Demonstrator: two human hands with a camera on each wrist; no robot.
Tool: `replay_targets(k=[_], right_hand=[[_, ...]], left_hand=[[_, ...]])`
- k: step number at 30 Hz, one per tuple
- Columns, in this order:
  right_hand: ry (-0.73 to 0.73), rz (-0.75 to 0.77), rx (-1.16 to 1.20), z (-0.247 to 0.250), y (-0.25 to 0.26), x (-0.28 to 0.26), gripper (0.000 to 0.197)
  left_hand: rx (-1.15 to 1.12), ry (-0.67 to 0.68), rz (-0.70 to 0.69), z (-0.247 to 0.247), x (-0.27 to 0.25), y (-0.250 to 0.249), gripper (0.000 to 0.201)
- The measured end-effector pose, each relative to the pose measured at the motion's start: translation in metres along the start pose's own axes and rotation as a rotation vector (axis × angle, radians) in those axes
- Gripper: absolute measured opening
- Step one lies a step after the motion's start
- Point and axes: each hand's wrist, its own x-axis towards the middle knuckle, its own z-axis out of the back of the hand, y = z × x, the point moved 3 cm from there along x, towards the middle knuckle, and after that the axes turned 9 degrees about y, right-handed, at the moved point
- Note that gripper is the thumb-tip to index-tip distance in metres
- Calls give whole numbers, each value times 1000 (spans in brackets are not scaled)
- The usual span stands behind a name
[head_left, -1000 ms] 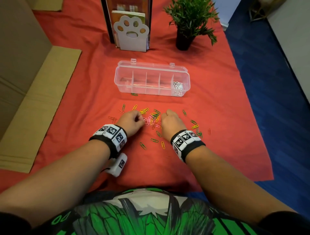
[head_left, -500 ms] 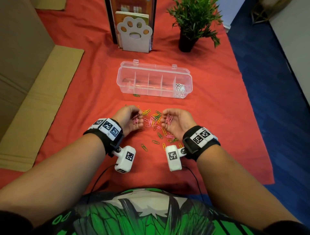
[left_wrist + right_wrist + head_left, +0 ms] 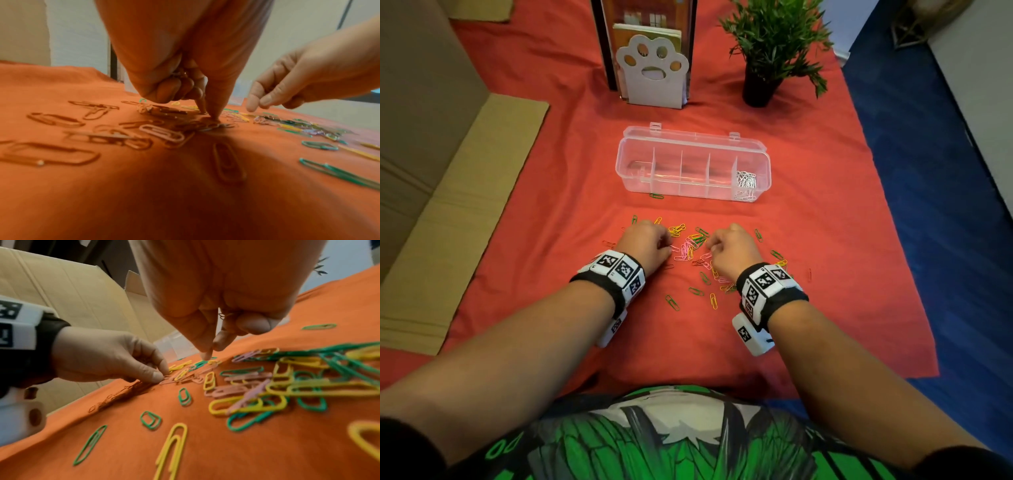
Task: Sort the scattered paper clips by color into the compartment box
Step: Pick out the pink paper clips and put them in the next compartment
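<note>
step: gathering pink clips | left hand [image 3: 645,245] and right hand [image 3: 732,251] each grip clips, pinching more from the paper clips [image 3: 690,248] scattered on the tabletop | next: carry to an empty section of the box [image 3: 693,162]

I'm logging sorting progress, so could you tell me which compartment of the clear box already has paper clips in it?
Only the rightmost compartment of the compartment box: it holds white paper clips, while the other compartments show none.
</note>
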Motion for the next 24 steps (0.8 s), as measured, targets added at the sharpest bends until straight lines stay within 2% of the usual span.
replay_targets(k=[3,6,9,11,15,18,21,24], right_hand=[[26,71,-88,-4,14,0,20],[32,133,-222,-15,33,2,25],[-12,139,-335,-22,45,4,32],[-34,145,-402,-24,50,3,27],[14,147,-423,-22,47,5,29],[54,62,-216,-14,33,14,24],[59,-61,232,-4,16,16,18],[142,-199,707,0,3,9,23]], left_hand=[[76,26,-23,-4,0,-1,19],[111,60,-28,-6,-2,0,19],[140,58,-41,-4,-6,2,17],[157,32,-67,-1,-9,3,17],[220,29,-107,0,-14,5,19],[267,52,-75,-4,-12,5,23],[277,98,-48,-6,-8,5,27],[262,137,-50,-7,-4,6,24]])
